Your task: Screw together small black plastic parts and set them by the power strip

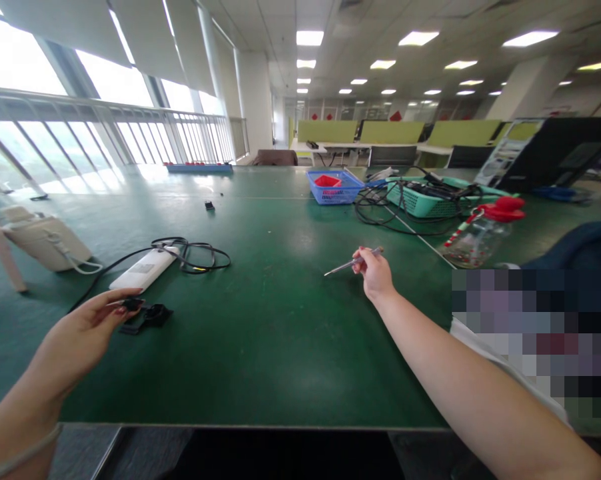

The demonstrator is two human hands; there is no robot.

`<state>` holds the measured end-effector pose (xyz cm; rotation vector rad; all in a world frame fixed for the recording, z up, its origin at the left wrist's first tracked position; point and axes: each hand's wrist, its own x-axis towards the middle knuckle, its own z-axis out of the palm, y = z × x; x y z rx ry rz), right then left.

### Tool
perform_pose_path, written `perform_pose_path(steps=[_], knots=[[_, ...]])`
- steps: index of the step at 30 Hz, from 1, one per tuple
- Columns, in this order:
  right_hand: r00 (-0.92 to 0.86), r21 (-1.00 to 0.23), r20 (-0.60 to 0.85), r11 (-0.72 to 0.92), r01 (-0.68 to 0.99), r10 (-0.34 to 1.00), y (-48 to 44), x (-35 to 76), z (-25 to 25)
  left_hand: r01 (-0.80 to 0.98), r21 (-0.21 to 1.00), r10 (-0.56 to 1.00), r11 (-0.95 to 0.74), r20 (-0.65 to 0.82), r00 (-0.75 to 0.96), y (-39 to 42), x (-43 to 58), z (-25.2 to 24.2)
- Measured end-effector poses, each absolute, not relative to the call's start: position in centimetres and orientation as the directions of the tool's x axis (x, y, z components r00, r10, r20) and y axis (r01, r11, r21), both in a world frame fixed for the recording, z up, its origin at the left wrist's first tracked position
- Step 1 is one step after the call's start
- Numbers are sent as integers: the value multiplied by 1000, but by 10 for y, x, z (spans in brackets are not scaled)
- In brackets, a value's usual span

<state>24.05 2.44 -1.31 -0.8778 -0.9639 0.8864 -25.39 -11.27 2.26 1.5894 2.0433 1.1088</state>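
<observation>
My right hand (375, 272) holds a slim screwdriver (350, 264) over the middle of the green table, its thin metal tip pointing left and its handle between thumb and fingers. At the left, my left hand (88, 327) pinches a small black part (132, 304) between thumb and fingertips. Just beside those fingertips lies a black bracket-like piece (153, 316); whether it joins the pinched part I cannot tell. A white power strip (145, 268) lies right behind my left hand, with its black cable (205, 257) looped on the tabletop.
A beige bottle (45, 240) stands at the left. Farther back are a blue basket (334, 195), a teal basket (415, 203) heaped with cables, and a small black piece (209, 206). At right stands a clear bottle (483, 240) with a red lid. The table's near edge (260, 425) runs before me.
</observation>
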Motion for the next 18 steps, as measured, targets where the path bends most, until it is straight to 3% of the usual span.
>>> perform_pose_path(steps=[3,7,18], knots=[[303,-906,290,362,-220,908,24,240,-13,870,493,948,0,276,-156,-110,-260,23],[293,-913,285,352,-208,913,24,240,-14,944,326,969,-58,245,-24,-106,-263,15],[278,-914,287,349,-206,917,25,240,-14,985,173,980,9,194,-43,-100,-253,12]])
